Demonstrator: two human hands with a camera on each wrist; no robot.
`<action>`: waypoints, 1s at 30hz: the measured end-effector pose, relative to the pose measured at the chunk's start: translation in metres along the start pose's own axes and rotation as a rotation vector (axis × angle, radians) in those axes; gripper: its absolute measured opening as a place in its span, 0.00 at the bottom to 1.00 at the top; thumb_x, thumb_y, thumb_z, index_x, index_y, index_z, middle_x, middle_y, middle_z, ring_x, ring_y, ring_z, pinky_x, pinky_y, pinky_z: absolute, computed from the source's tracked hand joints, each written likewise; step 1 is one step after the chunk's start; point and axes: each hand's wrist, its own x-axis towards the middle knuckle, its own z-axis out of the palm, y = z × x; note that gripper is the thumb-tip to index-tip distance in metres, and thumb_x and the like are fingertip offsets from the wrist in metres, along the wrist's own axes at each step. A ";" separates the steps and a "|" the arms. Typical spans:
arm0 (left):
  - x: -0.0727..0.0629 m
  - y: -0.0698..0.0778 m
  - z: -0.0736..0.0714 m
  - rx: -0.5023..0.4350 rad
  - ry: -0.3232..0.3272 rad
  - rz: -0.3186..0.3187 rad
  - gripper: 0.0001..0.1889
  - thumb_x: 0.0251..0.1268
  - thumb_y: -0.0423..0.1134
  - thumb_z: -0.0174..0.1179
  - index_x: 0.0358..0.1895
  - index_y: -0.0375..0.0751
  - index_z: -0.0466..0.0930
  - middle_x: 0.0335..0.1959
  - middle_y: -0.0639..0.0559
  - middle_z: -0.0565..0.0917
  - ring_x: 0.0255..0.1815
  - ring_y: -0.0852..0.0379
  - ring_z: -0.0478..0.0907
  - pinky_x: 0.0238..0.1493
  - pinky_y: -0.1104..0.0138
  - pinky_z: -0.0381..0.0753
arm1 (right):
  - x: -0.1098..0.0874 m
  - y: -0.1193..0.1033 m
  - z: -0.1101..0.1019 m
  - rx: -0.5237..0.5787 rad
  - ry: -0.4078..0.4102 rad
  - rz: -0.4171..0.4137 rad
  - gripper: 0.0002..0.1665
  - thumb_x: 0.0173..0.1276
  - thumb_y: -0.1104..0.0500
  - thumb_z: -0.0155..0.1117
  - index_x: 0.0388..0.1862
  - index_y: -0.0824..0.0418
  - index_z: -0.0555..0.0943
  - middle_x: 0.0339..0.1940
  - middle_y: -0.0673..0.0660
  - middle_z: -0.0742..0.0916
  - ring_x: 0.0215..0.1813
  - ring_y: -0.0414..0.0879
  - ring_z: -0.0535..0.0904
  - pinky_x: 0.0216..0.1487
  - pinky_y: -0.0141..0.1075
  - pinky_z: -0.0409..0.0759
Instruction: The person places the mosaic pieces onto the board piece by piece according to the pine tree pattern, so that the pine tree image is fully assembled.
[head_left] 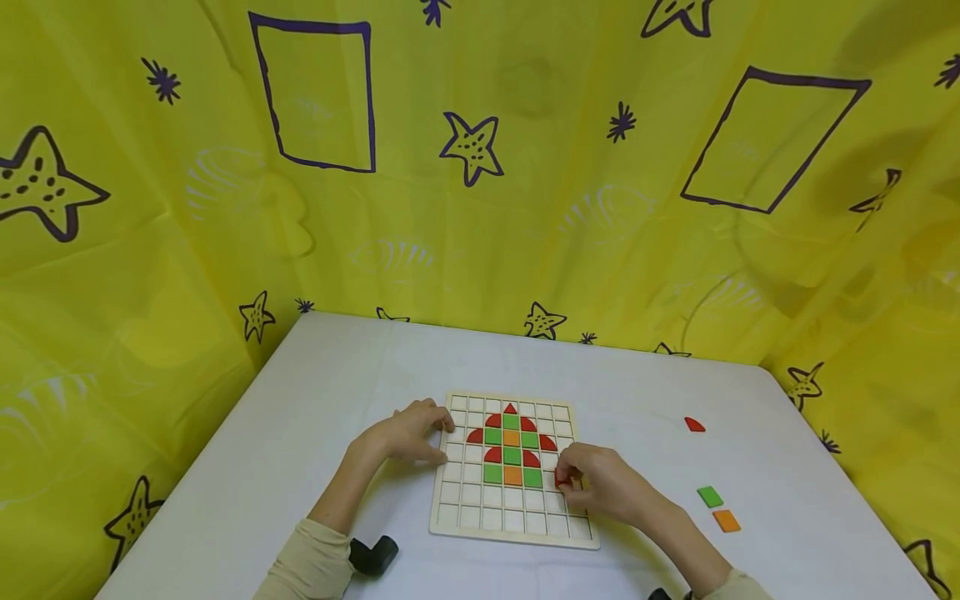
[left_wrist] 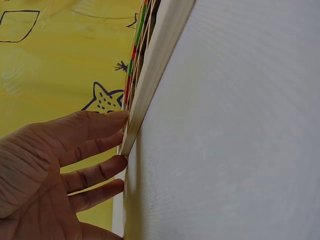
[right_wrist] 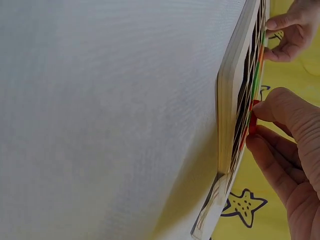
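Observation:
A wooden grid board (head_left: 468,518) lies on the white table, with green, orange and red tiles set in its squares as a tree-like figure. My right hand (head_left: 603,483) pinches a red tile (right_wrist: 254,116) between thumb and fingers, over the board's right side; in the head view the fingers cover most of that tile. At the board's left edge, my left hand (head_left: 411,431) rests its fingertips against the rim. The left wrist view shows the thumb and fingers of this hand fairly straight, touching the wooden edge (left_wrist: 145,82).
Right of the board lie a loose red quarter-round tile (head_left: 694,425), a green square tile (head_left: 709,497) and an orange square tile (head_left: 726,521). A yellow patterned curtain (head_left: 480,225) surrounds the table (head_left: 360,367). Black wrist gear (head_left: 373,556) sits by the left sleeve.

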 end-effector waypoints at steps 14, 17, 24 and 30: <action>0.002 0.001 0.000 -0.004 -0.005 0.006 0.17 0.56 0.36 0.76 0.48 0.44 0.82 0.46 0.53 0.78 0.55 0.49 0.73 0.66 0.26 0.57 | 0.007 -0.003 0.001 -0.021 -0.084 0.044 0.13 0.60 0.70 0.71 0.41 0.55 0.84 0.37 0.43 0.83 0.39 0.37 0.75 0.43 0.34 0.80; 0.002 0.001 -0.001 -0.003 -0.005 0.004 0.17 0.56 0.36 0.76 0.48 0.44 0.82 0.46 0.53 0.78 0.55 0.50 0.72 0.66 0.27 0.57 | 0.007 -0.003 0.002 -0.008 -0.086 0.035 0.14 0.60 0.70 0.71 0.42 0.56 0.84 0.37 0.43 0.84 0.39 0.37 0.76 0.44 0.34 0.80; 0.000 -0.001 -0.001 0.006 -0.002 0.011 0.18 0.55 0.35 0.76 0.48 0.43 0.82 0.46 0.52 0.77 0.54 0.49 0.72 0.65 0.27 0.59 | 0.007 -0.003 0.004 -0.016 -0.070 0.009 0.13 0.61 0.70 0.70 0.43 0.56 0.84 0.38 0.42 0.85 0.39 0.35 0.76 0.45 0.35 0.80; 0.000 0.000 0.000 -0.003 0.002 0.008 0.17 0.56 0.35 0.76 0.48 0.43 0.82 0.46 0.53 0.78 0.54 0.50 0.72 0.65 0.27 0.58 | 0.004 -0.003 0.004 -0.036 -0.038 0.012 0.12 0.62 0.69 0.70 0.43 0.56 0.85 0.38 0.43 0.85 0.39 0.35 0.76 0.44 0.34 0.80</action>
